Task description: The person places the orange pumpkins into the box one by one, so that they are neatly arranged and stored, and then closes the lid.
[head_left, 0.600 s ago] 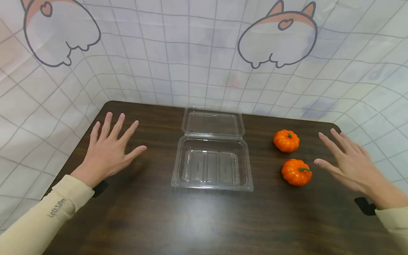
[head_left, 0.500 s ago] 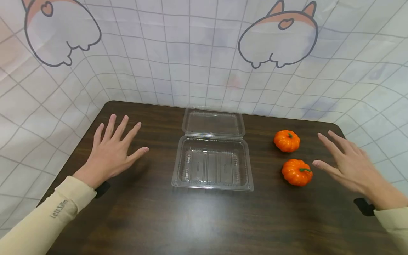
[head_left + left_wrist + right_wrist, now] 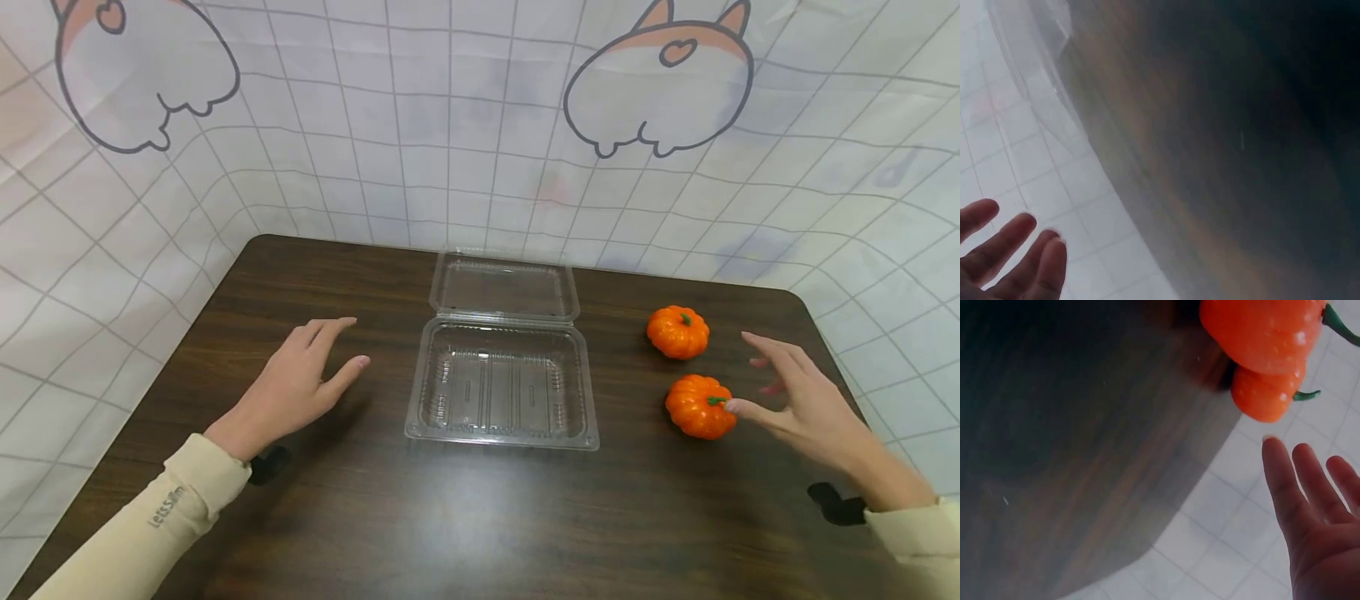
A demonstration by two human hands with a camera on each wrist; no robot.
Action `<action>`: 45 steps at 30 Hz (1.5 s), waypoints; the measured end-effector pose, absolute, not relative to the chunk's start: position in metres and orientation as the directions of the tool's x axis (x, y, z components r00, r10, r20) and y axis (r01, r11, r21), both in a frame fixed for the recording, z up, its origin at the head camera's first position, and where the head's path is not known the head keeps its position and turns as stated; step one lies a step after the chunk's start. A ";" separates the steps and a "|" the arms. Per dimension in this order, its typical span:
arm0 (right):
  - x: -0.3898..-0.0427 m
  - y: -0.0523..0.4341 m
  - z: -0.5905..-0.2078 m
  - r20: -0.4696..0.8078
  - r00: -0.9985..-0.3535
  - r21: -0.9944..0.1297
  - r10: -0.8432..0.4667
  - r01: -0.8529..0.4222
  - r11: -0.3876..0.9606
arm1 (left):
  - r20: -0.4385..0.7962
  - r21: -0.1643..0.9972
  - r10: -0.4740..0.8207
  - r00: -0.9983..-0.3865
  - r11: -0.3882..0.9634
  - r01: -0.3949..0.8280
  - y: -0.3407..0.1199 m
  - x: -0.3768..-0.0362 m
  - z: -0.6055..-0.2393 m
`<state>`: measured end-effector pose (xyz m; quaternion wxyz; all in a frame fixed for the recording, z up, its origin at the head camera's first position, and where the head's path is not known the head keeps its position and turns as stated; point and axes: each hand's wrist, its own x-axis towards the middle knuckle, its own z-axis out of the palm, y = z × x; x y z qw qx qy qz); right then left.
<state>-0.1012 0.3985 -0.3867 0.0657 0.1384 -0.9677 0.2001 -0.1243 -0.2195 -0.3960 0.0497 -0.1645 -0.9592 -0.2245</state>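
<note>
A dark wooden table [image 3: 480,517] is seen from above, backed by a white checked cloth [image 3: 465,125] printed with cartoon shapes. In the middle of the table a clear plastic box [image 3: 501,392] is set with its hinged lid [image 3: 504,287] laid open and flat behind it, on the far side; nothing is seen inside the box. To the right of the box two small orange pumpkins are placed, well apart from it: the nearer pumpkin [image 3: 699,406] and, just behind it, the farther pumpkin [image 3: 678,331], with a gap between the two. The right hand [image 3: 798,400] is held just beside the nearer pumpkin, its fingers spread and nearly straight; the thumb tip is seen at the pumpkin's green stem, though whether it is touching cannot be told, and nothing is gripped. In the right wrist view the same fingers [image 3: 1282,481] are seen straight and apart from both pumpkins, the nearer pumpkin [image 3: 1263,331] and the farther pumpkin [image 3: 1266,394]. The left hand [image 3: 300,383] is held over the table to the left of the box, near it but not touching it, fingers loosely extended and nothing held. In the left wrist view, which is blurred, the fingers [image 3: 1016,250] are shown relaxed and empty. Cream sleeves [image 3: 165,517] are worn on both arms.
</note>
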 end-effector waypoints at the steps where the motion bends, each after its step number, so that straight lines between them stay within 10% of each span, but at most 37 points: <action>1: -0.100 0.398 -0.388 0.166 -0.958 -0.393 -0.234 -0.282 0.875 | 0.149 0.450 0.282 -0.948 0.834 0.319 -0.218 -0.123 -0.397; 21: -0.088 0.393 -0.418 0.098 -0.977 -0.618 -0.191 -0.210 0.758 | -0.153 0.917 0.271 -0.950 0.398 -0.034 -0.189 -0.115 -0.424; 45: -0.090 0.393 -0.426 0.042 -0.987 -0.580 -0.158 -0.153 0.800 | -0.234 0.966 0.331 -0.914 0.187 -0.179 -0.173 -0.118 -0.445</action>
